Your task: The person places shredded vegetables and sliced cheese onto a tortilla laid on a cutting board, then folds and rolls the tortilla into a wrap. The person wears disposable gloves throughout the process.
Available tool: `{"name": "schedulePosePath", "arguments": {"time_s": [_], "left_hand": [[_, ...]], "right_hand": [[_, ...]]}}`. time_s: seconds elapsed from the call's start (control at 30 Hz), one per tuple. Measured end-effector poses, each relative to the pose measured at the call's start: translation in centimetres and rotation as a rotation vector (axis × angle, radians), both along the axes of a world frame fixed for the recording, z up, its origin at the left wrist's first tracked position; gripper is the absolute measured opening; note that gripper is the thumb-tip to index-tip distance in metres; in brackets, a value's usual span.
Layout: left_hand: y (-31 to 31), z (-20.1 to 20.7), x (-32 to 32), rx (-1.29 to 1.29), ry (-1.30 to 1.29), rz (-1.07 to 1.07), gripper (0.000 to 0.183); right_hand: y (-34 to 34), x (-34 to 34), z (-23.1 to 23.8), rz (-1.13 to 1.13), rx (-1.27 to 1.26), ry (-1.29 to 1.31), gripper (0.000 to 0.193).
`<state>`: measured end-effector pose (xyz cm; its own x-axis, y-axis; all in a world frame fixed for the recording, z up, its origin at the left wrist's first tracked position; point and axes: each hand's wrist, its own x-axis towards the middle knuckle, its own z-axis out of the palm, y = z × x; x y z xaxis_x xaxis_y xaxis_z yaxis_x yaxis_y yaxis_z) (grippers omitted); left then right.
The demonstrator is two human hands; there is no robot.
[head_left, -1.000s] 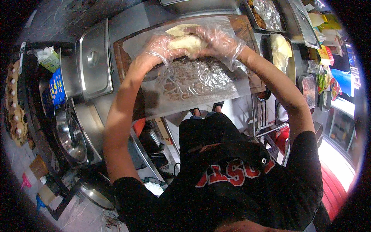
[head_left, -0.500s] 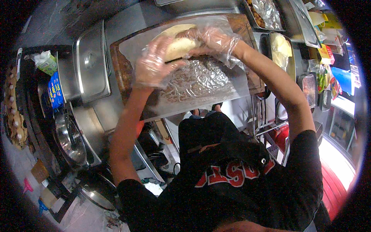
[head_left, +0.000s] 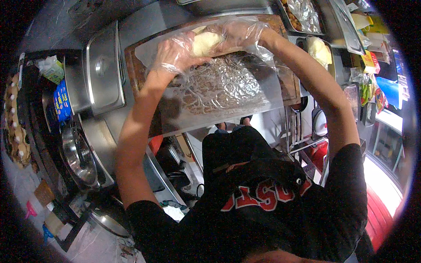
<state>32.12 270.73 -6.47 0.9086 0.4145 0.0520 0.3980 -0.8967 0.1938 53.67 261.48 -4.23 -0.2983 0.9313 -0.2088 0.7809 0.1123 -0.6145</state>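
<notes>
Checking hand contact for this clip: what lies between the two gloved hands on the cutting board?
In the head view, a pale wrap sits between the left hand and right hand, both in clear plastic gloves and touching it, above the crinkled foil sheet.

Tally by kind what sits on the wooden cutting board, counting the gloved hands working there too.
Gloved hands: 2, left hand and right hand
Pale dough roll: 1
Crinkled foil sheet: 1
White paper sheet: 1
Total: 5, all on the wooden cutting board.

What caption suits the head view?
Gloved left hand and right hand grip a pale wrap above foil.
</notes>
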Motion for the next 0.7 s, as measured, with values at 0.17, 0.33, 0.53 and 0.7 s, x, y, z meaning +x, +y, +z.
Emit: {"name": "schedulePosePath", "arguments": {"time_s": [0.17, 0.33, 0.53, 0.7], "left_hand": [[1.4, 0.1, 0.2, -0.055, 0.01, -0.009, 0.075], [2.4, 1.4, 1.1, -0.153, 0.189, -0.044, 0.077], [3.7, 0.9, 1.8, -0.227, 0.247, -0.089, 0.077], [3.2, -0.4, -0.5, -0.908, -0.301, 0.359, 0.063]], "right_hand": [[-1.4, -0.4, 1.3, 0.079, 0.366, -0.065, 0.081], [-1.2, -0.3, -0.5, 0.087, 0.384, -0.225, 0.084], [-0.3, 0.1, -1.5, 0.121, 0.486, -0.22, 0.071], [-0.5, -0.3, -0.8, 0.117, 0.299, -0.346, 0.071]]}}
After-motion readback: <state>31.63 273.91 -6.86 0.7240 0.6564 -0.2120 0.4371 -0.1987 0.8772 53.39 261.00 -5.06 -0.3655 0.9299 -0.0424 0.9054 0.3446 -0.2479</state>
